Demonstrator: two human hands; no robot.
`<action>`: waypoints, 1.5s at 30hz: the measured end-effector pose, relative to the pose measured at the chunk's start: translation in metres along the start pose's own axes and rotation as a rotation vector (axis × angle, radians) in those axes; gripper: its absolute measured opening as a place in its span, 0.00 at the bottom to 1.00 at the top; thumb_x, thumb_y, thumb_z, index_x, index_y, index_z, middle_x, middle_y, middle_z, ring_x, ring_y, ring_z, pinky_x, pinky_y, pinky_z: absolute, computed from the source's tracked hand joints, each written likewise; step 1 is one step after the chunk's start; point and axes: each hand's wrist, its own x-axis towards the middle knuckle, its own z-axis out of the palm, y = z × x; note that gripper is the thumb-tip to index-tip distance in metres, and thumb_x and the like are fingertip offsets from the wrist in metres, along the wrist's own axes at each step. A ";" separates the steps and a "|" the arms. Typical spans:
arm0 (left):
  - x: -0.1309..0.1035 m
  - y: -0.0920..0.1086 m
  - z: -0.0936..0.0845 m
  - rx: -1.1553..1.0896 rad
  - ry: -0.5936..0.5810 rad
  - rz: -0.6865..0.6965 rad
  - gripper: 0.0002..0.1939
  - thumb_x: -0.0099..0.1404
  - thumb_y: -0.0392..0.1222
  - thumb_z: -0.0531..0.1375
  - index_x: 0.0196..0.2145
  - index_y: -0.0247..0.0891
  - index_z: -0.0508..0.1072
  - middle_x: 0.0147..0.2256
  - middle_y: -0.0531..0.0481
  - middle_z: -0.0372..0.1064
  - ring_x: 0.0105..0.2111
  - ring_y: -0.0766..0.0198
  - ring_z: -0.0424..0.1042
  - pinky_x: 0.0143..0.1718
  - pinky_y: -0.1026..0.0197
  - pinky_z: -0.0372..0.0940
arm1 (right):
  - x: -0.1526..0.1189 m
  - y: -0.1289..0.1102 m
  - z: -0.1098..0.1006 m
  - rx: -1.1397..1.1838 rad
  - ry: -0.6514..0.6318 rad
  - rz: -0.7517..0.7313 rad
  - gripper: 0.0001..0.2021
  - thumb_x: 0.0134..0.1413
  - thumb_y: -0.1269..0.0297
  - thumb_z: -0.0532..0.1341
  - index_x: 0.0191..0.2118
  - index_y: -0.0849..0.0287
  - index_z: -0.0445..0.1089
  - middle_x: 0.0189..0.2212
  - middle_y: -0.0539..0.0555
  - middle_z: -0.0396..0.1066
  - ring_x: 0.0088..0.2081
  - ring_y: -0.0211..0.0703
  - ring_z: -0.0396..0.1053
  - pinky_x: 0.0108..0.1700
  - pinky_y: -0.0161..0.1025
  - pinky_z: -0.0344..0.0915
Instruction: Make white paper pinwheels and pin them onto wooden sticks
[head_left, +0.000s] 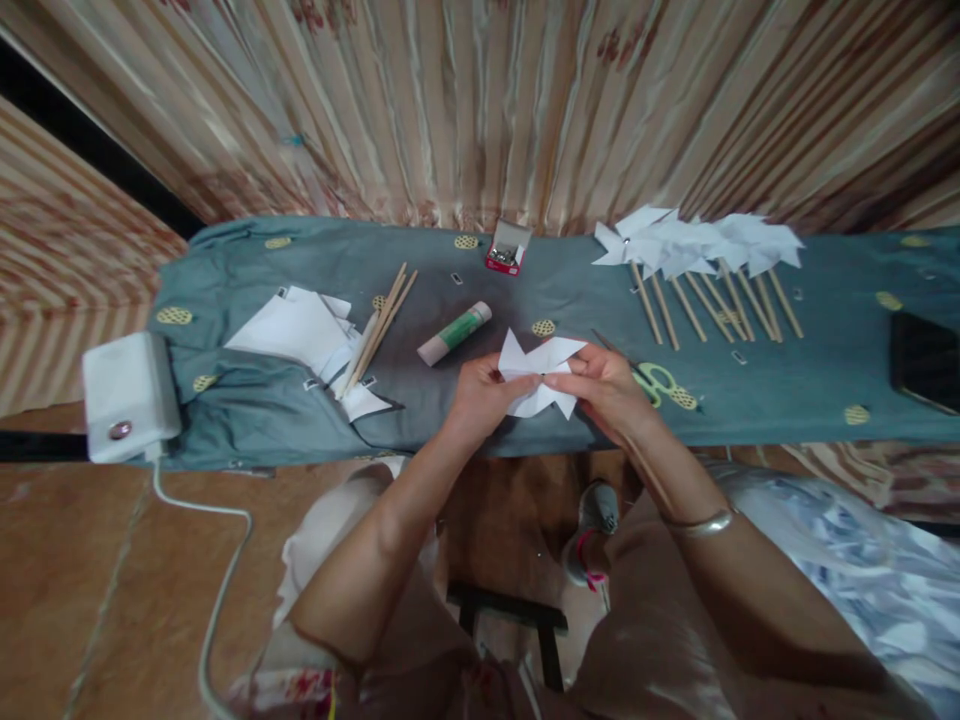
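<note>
Between my hands is a white paper pinwheel (541, 360), its folded points fanning outward. My left hand (484, 393) pinches its left side, the thumb reaching toward the centre. From the right, my right hand (600, 388) grips the paper, and its thumb nearly meets the other at a small dark spot in the middle. Scissors with pale green handles (654, 384) lie just beside my right hand, partly hidden by it. A glue stick (454, 333) with a green label rests beyond my left hand. Past the pinwheel stands an open small red box (505, 248) of metal pins.
Several finished pinwheels (697, 243) on wooden sticks lie at the back right. Loose sticks (382, 325) and white paper pieces (292, 335) are at the left. A white power bank (130, 395) with a cable sits at the left end, a dark phone (926, 360) at the right.
</note>
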 end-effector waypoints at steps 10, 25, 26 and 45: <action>-0.005 0.007 0.010 -0.011 -0.032 -0.009 0.17 0.37 0.44 0.74 0.24 0.34 0.77 0.22 0.53 0.73 0.21 0.69 0.65 0.26 0.64 0.60 | -0.006 -0.012 0.001 0.033 -0.002 0.027 0.22 0.30 0.62 0.75 0.37 0.57 0.73 0.30 0.52 0.80 0.30 0.44 0.76 0.37 0.42 0.73; -0.009 0.000 0.008 -0.011 -0.079 -0.052 0.21 0.34 0.48 0.75 0.25 0.34 0.76 0.23 0.54 0.71 0.23 0.69 0.64 0.27 0.64 0.59 | -0.014 -0.017 -0.010 -0.076 -0.042 0.036 0.20 0.30 0.64 0.76 0.36 0.55 0.76 0.30 0.51 0.80 0.28 0.43 0.76 0.31 0.38 0.73; -0.009 -0.001 0.006 -0.002 -0.086 -0.054 0.21 0.34 0.47 0.75 0.25 0.33 0.77 0.23 0.54 0.71 0.23 0.69 0.64 0.27 0.64 0.58 | -0.014 -0.017 -0.010 -0.083 -0.050 0.042 0.20 0.30 0.64 0.76 0.36 0.56 0.76 0.30 0.51 0.80 0.28 0.43 0.76 0.31 0.38 0.74; -0.015 -0.005 -0.004 0.084 -0.122 -0.036 0.18 0.41 0.46 0.72 0.28 0.32 0.78 0.22 0.54 0.69 0.23 0.71 0.62 0.27 0.65 0.55 | -0.019 -0.017 -0.002 -0.139 -0.069 0.134 0.23 0.28 0.62 0.77 0.36 0.55 0.74 0.31 0.52 0.80 0.31 0.46 0.78 0.37 0.43 0.76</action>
